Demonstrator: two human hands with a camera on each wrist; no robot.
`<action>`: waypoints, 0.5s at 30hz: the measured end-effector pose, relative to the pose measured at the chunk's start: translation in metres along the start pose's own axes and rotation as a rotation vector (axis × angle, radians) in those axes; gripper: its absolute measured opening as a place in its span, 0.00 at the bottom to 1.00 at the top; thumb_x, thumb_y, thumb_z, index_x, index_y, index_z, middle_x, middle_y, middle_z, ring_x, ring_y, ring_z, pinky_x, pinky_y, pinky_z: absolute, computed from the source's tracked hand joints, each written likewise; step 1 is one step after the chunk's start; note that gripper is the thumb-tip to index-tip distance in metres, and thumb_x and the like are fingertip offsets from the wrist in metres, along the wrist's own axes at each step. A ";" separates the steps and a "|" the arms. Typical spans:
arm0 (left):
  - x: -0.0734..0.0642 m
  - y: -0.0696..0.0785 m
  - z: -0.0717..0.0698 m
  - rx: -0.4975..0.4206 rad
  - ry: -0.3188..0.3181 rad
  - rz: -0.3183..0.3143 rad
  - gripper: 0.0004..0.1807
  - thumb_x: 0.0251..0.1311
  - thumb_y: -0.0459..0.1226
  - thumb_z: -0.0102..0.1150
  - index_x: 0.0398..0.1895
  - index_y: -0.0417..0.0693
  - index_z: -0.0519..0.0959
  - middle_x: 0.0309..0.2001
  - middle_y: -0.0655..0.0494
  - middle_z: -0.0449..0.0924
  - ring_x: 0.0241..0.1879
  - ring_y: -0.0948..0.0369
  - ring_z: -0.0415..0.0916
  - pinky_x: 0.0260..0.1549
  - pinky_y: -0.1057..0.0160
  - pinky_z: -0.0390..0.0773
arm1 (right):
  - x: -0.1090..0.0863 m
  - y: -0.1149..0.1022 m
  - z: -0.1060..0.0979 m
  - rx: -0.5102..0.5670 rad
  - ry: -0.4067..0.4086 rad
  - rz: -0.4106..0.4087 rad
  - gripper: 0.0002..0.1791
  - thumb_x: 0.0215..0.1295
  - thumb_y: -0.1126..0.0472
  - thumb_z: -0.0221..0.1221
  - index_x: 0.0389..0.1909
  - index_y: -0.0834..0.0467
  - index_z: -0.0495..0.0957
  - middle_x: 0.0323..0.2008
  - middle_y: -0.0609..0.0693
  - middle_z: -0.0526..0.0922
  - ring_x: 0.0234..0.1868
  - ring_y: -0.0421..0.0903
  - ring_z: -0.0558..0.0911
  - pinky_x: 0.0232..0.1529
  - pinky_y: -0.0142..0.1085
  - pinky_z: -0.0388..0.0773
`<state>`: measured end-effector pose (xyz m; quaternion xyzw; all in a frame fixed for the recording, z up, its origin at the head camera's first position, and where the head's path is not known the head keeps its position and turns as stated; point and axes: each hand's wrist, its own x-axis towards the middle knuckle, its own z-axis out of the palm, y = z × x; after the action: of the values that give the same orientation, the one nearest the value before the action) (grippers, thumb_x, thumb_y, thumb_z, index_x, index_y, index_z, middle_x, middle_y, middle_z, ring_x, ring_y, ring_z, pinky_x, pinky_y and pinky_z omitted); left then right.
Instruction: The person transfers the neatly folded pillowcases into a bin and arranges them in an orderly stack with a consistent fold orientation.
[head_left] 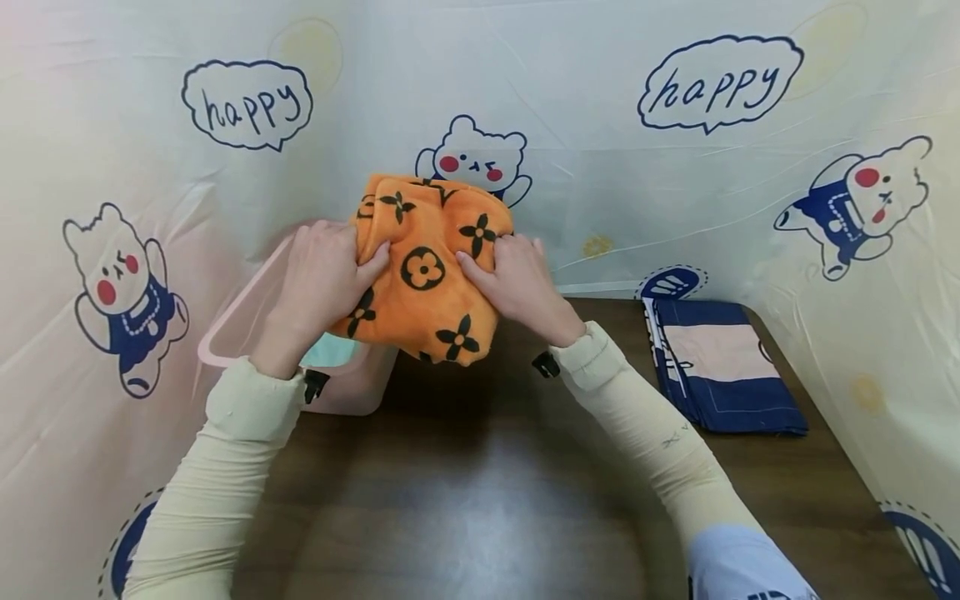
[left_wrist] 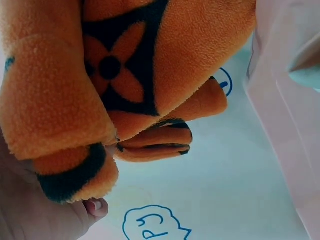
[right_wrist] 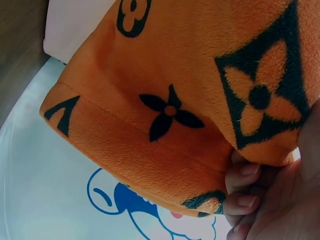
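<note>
An orange fleece cloth (head_left: pixel 422 304) with dark flower motifs hangs bunched in the air, held between both hands. My left hand (head_left: pixel 318 275) grips its left side, thumb on the near face. On the opposite side my right hand (head_left: pixel 525 279) pinches it the same way. In the left wrist view the fleece cloth (left_wrist: pixel 200 35) falls in folds, and part of the left hand (left_wrist: pixel 50 215) shows under a folded edge. The right wrist view has the right hand's curled fingers (right_wrist: pixel 242 200) against the cloth's edge. Folds hide the other fingertips.
A pink plastic bin (head_left: pixel 352 396) stands on the dark wooden table (head_left: pixel 465 500) at the left, behind the left forearm, with something mint green (head_left: pixel 330 351) inside. A folded navy and pink cloth (head_left: pixel 727 358) lies at the right. Printed curtains (head_left: pixel 600 183) surround the table.
</note>
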<state>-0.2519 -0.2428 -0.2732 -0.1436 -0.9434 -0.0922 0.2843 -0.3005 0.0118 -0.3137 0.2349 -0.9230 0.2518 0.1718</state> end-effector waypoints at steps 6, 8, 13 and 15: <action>0.002 -0.003 -0.007 -0.003 -0.051 -0.023 0.28 0.73 0.48 0.51 0.15 0.41 0.68 0.13 0.47 0.64 0.21 0.46 0.65 0.29 0.50 0.64 | 0.005 -0.004 -0.001 -0.004 -0.007 0.005 0.33 0.73 0.31 0.47 0.19 0.54 0.72 0.22 0.49 0.73 0.31 0.48 0.71 0.42 0.46 0.61; 0.004 -0.005 -0.009 -0.014 -0.050 -0.023 0.28 0.73 0.48 0.50 0.15 0.41 0.68 0.13 0.47 0.64 0.21 0.46 0.65 0.30 0.49 0.64 | 0.008 -0.005 -0.001 0.002 -0.001 0.008 0.33 0.73 0.32 0.48 0.19 0.55 0.72 0.23 0.50 0.73 0.31 0.48 0.71 0.41 0.46 0.61; 0.009 -0.009 -0.012 -0.018 -0.039 -0.012 0.28 0.73 0.47 0.50 0.15 0.42 0.67 0.13 0.48 0.64 0.20 0.45 0.65 0.28 0.49 0.64 | 0.014 -0.009 -0.004 0.011 0.013 0.002 0.33 0.73 0.32 0.48 0.19 0.55 0.72 0.22 0.50 0.74 0.30 0.48 0.71 0.39 0.45 0.61; 0.010 -0.010 -0.015 -0.016 -0.041 -0.014 0.28 0.73 0.47 0.50 0.15 0.42 0.67 0.13 0.48 0.64 0.20 0.45 0.65 0.26 0.50 0.64 | 0.015 -0.010 -0.005 0.013 0.017 -0.004 0.34 0.73 0.32 0.48 0.18 0.55 0.71 0.21 0.50 0.73 0.30 0.48 0.71 0.39 0.44 0.61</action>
<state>-0.2556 -0.2535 -0.2564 -0.1413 -0.9492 -0.0988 0.2633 -0.3065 0.0017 -0.2990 0.2359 -0.9194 0.2593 0.1785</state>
